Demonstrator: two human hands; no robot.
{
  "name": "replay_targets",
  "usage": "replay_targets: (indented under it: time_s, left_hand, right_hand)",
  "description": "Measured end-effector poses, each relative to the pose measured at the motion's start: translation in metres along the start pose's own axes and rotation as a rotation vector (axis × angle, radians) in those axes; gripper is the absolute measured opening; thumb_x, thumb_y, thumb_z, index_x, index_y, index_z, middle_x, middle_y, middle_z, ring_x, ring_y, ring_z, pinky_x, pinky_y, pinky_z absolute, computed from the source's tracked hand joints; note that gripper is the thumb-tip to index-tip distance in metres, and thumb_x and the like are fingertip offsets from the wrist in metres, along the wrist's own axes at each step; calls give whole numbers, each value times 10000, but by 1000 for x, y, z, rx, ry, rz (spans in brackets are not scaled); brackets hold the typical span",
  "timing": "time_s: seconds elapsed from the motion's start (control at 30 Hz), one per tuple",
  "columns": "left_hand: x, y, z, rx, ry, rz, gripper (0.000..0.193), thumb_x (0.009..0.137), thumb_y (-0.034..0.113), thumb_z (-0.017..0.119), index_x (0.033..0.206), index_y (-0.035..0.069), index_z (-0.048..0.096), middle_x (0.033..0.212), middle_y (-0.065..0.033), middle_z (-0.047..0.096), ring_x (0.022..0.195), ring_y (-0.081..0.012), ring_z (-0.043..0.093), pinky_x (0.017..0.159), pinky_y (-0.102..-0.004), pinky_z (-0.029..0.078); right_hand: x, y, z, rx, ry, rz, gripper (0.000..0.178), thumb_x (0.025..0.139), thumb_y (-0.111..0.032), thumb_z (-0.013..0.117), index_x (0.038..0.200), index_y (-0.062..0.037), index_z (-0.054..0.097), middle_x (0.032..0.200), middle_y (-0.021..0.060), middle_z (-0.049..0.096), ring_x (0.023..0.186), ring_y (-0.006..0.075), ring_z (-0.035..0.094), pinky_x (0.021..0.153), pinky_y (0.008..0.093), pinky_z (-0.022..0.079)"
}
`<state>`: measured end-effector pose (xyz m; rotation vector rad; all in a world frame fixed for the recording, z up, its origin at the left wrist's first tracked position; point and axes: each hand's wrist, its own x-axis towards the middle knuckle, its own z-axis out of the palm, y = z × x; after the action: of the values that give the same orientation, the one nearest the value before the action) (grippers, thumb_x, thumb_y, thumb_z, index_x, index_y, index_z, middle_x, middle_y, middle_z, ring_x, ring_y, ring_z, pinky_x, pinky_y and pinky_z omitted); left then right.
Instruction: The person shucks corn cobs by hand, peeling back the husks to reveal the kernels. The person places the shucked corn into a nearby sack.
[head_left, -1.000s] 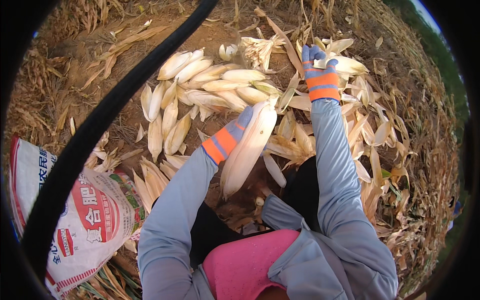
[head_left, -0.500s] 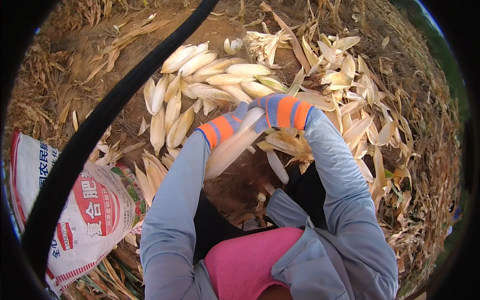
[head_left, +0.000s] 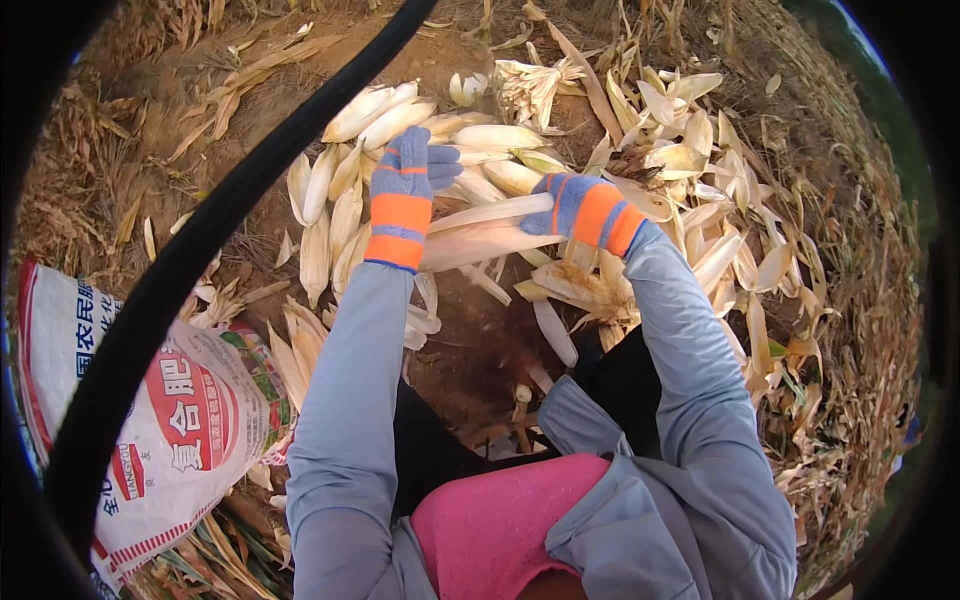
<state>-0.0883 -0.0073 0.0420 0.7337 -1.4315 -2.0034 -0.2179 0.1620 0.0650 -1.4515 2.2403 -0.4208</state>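
A pale ear of corn in its husk lies nearly level in front of me, with a strip of husk standing off its upper side. My right hand, in a grey-blue glove with orange bands, is closed round its right end. My left hand, gloved alike, is over the far left part with fingers spread up and to the right; nothing shows in them. The left wrist covers the ear's left end. Just beyond the hands is a pile of husked-over corn ears.
Loose dry husks are heaped at the right. A white and red woven sack lies at the left. A dark strap crosses the view. Dry stalks and leaves litter the brown soil. My bent legs flank the near ground.
My left hand has moved up and opened away from the other hand. My right hand has shifted slightly right, and the ear has swung from slanting to nearly level.
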Motion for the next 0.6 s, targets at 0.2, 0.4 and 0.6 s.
replay_targets:
  time_s: [0.2, 0.4, 0.6]
  left_hand:
    - [-17, -22, 11, 81, -148, -349, 463, 829, 414, 474, 1048, 8, 440, 862, -184, 577, 737, -267, 592, 586, -382, 494]
    - [-6, -54, 26, -527, -198, -390, 486, 796, 352, 553, 1160, 79, 382, 1133, -175, 457, 1023, -302, 479, 790, -515, 432]
    - [4, -60, 8, -801, -28, -310, 525, 745, 226, 632, 1188, 139, 364, 1167, -99, 424, 1035, -278, 447, 802, -520, 409]
  right_hand:
    - [12, 28, -9, 117, 418, 194, 552, 697, -529, 541, 820, 8, 577, 766, 206, 591, 761, 331, 569, 670, 362, 436]
    - [18, 19, 25, 396, 662, 70, 377, 813, -377, 494, 887, -12, 551, 734, 160, 584, 675, 260, 556, 643, 325, 419]
    - [19, -2, 27, 618, 742, 74, 351, 823, -304, 502, 975, 12, 531, 733, 111, 577, 671, 210, 545, 617, 305, 425]
